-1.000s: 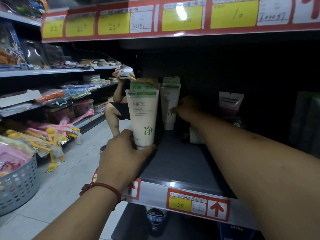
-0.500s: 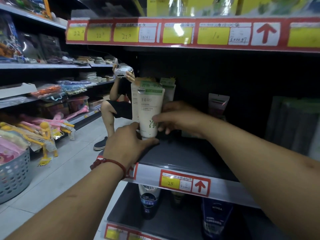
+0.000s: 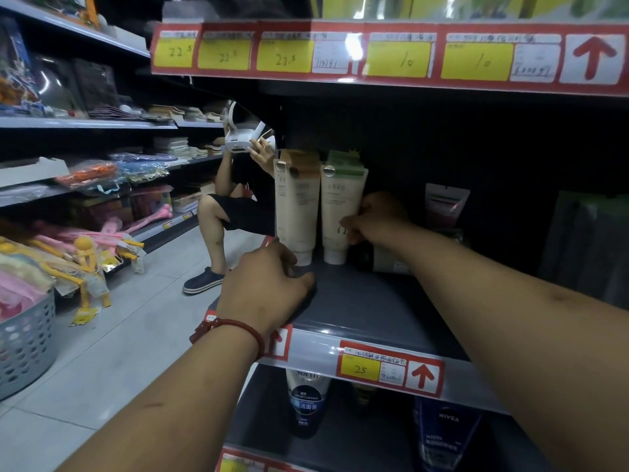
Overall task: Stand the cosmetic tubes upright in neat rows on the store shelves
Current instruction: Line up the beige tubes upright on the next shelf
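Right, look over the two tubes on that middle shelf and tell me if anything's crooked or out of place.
Nothing stands out. The orange-topped tube and the green-topped tube stand cap-down, side by side and roughly level. The right hand grips the green-topped one's edge; the left hand rests on the shelf in front.

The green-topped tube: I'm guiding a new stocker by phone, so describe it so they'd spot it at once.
Find the dark shelf whose front rail carries the yellow 25 price tag. Two cream tubes stand cap-down near its left end. The green-topped tube is the right one, held by the right hand; the tan-topped tube is its neighbour.
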